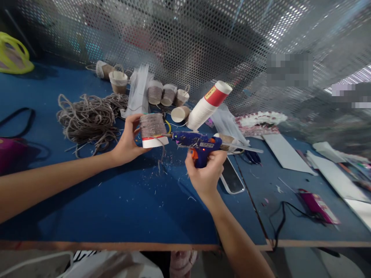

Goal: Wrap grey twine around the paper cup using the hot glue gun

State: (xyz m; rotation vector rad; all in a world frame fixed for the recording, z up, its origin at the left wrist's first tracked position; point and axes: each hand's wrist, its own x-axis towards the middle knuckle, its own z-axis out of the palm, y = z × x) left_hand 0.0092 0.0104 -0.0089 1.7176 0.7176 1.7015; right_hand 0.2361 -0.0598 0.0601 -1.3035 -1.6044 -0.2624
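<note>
My left hand [129,139] grips a paper cup [153,128] wrapped in grey-brown twine, with a red band and white rim bare at its lower end. A loose tail of twine [162,150] hangs from it. Wrapped around the handle of a blue hot glue gun [197,141], my right hand [206,170] has a finger at the orange trigger. The gun's nozzle points left and meets or nearly meets the cup's side; actual contact I cannot tell. A clear glue stick [243,147] sticks out of its back.
A heap of twine [87,119] lies left. Behind are small twine-covered cups [155,92] and a leaning stack of paper cups [207,106]. A phone [232,177] lies by my right wrist. White boards [286,152] and a magenta object [317,206] with a black cord are at right.
</note>
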